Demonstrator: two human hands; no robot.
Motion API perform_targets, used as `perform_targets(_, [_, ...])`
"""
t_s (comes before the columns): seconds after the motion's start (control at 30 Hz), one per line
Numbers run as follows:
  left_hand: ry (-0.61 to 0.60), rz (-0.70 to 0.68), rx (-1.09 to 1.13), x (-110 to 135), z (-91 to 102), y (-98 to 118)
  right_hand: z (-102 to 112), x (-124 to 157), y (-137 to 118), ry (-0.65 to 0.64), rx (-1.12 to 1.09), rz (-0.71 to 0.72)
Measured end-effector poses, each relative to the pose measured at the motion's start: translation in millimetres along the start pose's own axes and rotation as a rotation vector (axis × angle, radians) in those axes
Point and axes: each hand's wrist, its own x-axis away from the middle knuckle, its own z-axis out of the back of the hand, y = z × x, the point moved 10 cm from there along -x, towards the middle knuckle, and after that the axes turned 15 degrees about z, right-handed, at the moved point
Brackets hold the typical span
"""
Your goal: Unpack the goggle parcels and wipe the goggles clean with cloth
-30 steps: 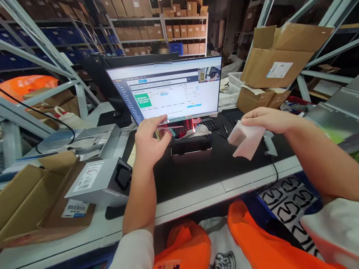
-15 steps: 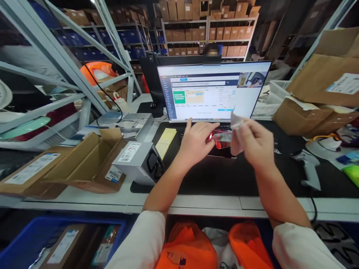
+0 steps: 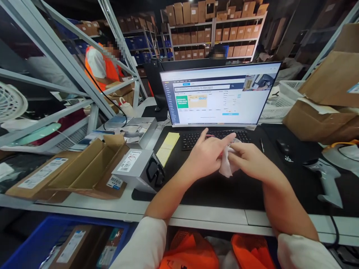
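My left hand is over the black mat in front of the keyboard, its index finger raised. Its thumb and other fingers are closed on a thin red-and-clear item, mostly hidden by the hands, so its kind does not show. Beside it, my right hand pinches a crumpled white wiping cloth, which hangs below the fingers and lies against the item. Left of my forearm stands a grey product box with a black outline printed on its side. The black keyboard is partly covered by my hands.
A monitor stands behind the keyboard. Yellow note slips and an open cardboard box lie to the left. On the right are a mouse, a barcode scanner and cardboard boxes. Another person is beyond the metal frame.
My right hand has brought the cloth down and left against the item in my left hand. The view has shifted, and the person behind the frame is more upright.
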Motion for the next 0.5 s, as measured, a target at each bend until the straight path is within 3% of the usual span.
perform_targets(0.23, [0.04,0.098,0.016,-6,18.9,-25,10,2,12,-0.161,-0.177,0.084])
perform_targets(0.4, [0.072,0.016,-0.043,-3,6.6,-9,-1,-6,5,-0.086,-0.1,0.056])
perform_targets(0.5, [0.104,-0.06,-0.068,-1,3.7,-2,5,-6,2,-0.014,-0.037,0.074])
